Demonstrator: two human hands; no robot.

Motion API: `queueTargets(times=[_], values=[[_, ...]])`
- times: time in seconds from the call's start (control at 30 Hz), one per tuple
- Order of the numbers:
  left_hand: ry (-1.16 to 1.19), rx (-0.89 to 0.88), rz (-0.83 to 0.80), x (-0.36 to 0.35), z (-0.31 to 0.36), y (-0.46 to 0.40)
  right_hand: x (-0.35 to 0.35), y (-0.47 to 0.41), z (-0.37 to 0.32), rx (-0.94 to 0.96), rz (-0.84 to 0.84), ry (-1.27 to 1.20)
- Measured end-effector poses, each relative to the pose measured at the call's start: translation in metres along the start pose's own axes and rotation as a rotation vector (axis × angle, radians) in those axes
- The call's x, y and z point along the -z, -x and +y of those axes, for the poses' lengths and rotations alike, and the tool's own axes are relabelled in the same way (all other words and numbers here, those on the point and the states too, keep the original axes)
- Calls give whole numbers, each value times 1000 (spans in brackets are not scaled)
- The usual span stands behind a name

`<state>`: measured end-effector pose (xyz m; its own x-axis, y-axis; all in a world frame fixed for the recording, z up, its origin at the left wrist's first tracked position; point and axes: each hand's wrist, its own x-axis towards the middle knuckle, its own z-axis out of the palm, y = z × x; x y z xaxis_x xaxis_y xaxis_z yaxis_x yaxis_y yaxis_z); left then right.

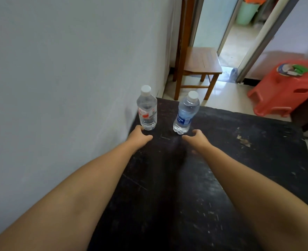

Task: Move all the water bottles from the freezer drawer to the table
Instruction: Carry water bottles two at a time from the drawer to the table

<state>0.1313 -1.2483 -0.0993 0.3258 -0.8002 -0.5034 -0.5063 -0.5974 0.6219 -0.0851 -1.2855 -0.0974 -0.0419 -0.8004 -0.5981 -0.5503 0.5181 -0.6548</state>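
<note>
Two water bottles stand upright near the far edge of the dark table (pixel 222 160). The clear bottle with a red label (pixel 147 110) is on the left, close to the wall. To its right is the bluish bottle with a blue label (pixel 185 114). My left hand (pixel 139 137) sits just below the clear bottle's base, fingers curled apart, a fingertip at or near the base. My right hand (pixel 196 139) is just below and right of the blue bottle, fingers apart and holding nothing. The freezer drawer is out of view.
A grey wall (pixel 59 78) runs along the table's left side. Beyond the table stand a wooden chair (pixel 198 64) and a red plastic stool (pixel 287 87) with items on top. An open doorway (pixel 236 37) leads to a lit room.
</note>
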Motion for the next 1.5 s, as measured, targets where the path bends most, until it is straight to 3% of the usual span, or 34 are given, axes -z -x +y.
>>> queueTargets(times=[0.2,0.3,0.5,0.8,0.97,1.5], values=[[-352,-37,36,-29,-23,85,-7,71,38,271,-185,610],[-455,-74,36,-43,-34,117,-18,92,55,363,-224,802],[-397,24,50,-66,-121,230,-55,151,108,499,-384,1101],[-155,351,233,-42,-242,367,-149,258,99,942,-539,1297],[-84,467,251,-52,-288,433,-190,315,112,1043,-608,1431],[158,901,594,-126,-457,778,-320,619,279,1630,-914,1644]])
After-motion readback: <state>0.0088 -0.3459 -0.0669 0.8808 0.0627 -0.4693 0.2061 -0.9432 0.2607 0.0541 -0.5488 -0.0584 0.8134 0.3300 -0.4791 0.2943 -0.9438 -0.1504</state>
